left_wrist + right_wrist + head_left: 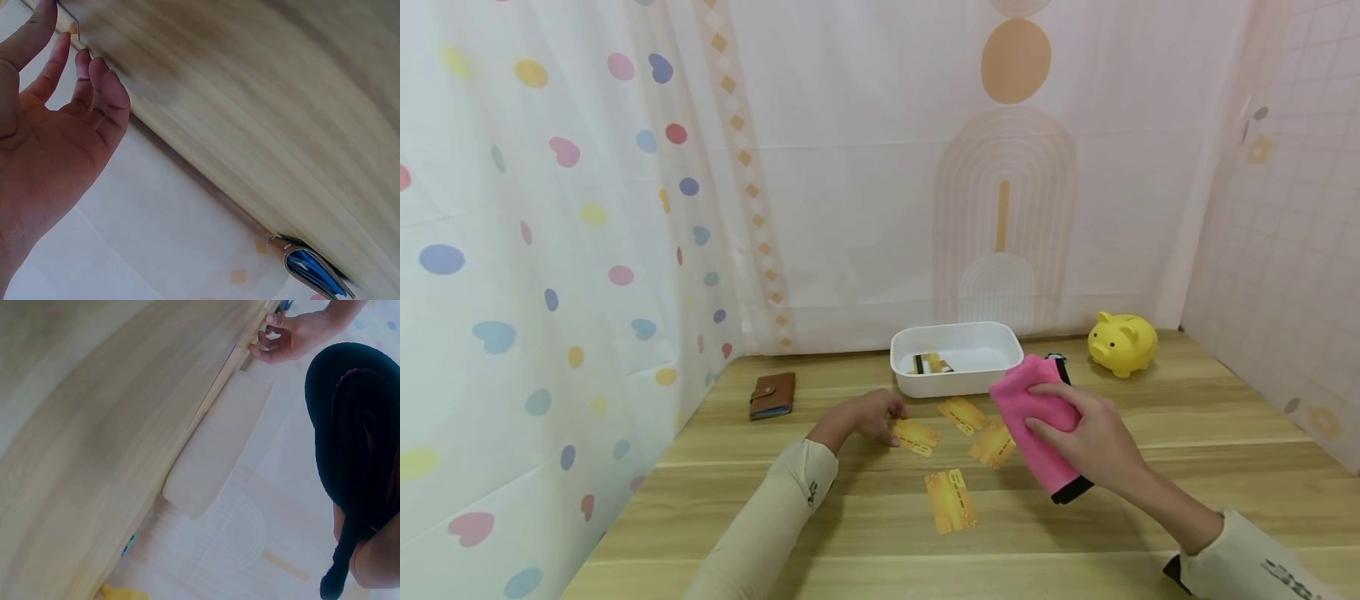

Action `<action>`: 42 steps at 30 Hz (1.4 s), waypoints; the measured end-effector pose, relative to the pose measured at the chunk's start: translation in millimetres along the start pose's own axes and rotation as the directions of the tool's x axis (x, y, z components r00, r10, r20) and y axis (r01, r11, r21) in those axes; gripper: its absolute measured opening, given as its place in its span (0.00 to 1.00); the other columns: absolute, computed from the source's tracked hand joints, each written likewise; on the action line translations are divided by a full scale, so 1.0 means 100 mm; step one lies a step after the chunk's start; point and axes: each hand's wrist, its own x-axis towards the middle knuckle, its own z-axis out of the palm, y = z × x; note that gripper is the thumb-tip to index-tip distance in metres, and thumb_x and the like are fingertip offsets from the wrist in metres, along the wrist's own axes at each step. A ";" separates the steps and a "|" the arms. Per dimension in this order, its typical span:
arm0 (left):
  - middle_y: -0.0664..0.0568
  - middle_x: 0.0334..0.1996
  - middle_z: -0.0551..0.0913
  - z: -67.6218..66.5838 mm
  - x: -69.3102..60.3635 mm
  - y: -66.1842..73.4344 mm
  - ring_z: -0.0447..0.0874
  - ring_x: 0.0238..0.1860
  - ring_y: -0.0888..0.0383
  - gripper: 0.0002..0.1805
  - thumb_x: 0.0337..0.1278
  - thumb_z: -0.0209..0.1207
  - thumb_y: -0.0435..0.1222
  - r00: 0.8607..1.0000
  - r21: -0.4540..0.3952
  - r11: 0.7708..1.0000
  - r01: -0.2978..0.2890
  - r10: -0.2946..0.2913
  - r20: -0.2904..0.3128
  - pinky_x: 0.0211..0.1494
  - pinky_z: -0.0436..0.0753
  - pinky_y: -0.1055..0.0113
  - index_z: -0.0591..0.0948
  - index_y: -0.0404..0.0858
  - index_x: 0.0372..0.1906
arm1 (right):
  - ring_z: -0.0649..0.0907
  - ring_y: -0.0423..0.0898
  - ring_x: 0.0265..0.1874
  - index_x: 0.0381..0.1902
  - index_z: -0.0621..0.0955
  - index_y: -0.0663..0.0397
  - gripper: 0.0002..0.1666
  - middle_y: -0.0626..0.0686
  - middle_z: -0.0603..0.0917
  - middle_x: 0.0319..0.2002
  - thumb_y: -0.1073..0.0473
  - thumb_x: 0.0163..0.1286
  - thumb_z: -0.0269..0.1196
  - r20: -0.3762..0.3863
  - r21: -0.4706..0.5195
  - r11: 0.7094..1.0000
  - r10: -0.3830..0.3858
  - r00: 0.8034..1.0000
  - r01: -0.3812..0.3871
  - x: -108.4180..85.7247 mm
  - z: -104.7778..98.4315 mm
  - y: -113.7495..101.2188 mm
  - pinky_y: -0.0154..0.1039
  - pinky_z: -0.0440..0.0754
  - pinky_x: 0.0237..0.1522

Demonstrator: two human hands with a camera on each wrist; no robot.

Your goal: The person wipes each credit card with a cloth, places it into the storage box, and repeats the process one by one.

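My left hand (874, 413) is at the left end of an orange bank card (916, 437), its thumb and fingers at the card's edges. In the left wrist view that hand (62, 125) has its fingers bent, and only a sliver of the card shows past the fingertips. My right hand (1093, 433) grips a folded pink cloth (1037, 425) with black edging, held above the table. More orange cards lie on the wood: one behind (962, 414), one by the cloth (992, 444), one nearer me (951, 502).
A white bin (955, 382) with some cards (928, 363) inside stands at the back. The brown wallet (772, 395) lies to the left, and a yellow piggy bank (1123, 343) stands at the back right. Behind the cloth a small dark object (1056, 357) is partly hidden. Curtains surround the table.
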 end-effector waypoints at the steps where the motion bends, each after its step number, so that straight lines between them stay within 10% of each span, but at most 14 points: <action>1: 0.43 0.49 0.80 0.00 0.00 0.00 0.76 0.56 0.46 0.22 0.48 0.74 0.31 1.000 0.001 1.000 0.001 -0.001 0.000 0.64 0.73 0.52 0.80 0.34 0.50 | 0.78 0.39 0.20 0.49 0.84 0.57 0.22 0.56 0.86 0.33 0.62 0.56 0.75 0.000 0.000 1.000 -0.002 1.000 0.002 0.00 0.00 0.00 0.34 0.78 0.20; 15: 0.50 0.44 0.77 0.02 -0.03 -0.03 0.74 0.48 0.54 0.17 0.47 0.75 0.36 1.000 0.034 0.999 -0.006 0.006 0.004 0.58 0.75 0.56 0.79 0.40 0.39 | 0.78 0.40 0.22 0.49 0.84 0.57 0.22 0.56 0.86 0.34 0.62 0.56 0.76 -0.001 -0.008 1.000 -0.010 1.000 0.010 0.00 0.01 0.01 0.34 0.78 0.21; 26: 0.49 0.47 0.80 0.05 -0.05 -0.04 0.76 0.50 0.53 0.23 0.49 0.74 0.35 0.997 0.026 0.997 -0.069 0.069 -0.019 0.58 0.76 0.55 0.78 0.37 0.49 | 0.80 0.41 0.23 0.49 0.84 0.58 0.22 0.58 0.86 0.36 0.63 0.56 0.75 0.005 -0.006 1.000 -0.005 1.000 0.005 -0.02 0.01 0.01 0.34 0.79 0.23; 42: 0.47 0.51 0.81 0.01 -0.10 -0.14 0.77 0.57 0.49 0.24 0.48 0.75 0.39 1.000 -0.011 1.000 -0.017 0.016 -0.020 0.64 0.74 0.53 0.80 0.37 0.50 | 0.79 0.42 0.23 0.50 0.83 0.57 0.22 0.58 0.86 0.37 0.62 0.57 0.75 0.015 -0.009 1.000 -0.002 1.000 0.002 0.00 0.00 -0.01 0.34 0.79 0.22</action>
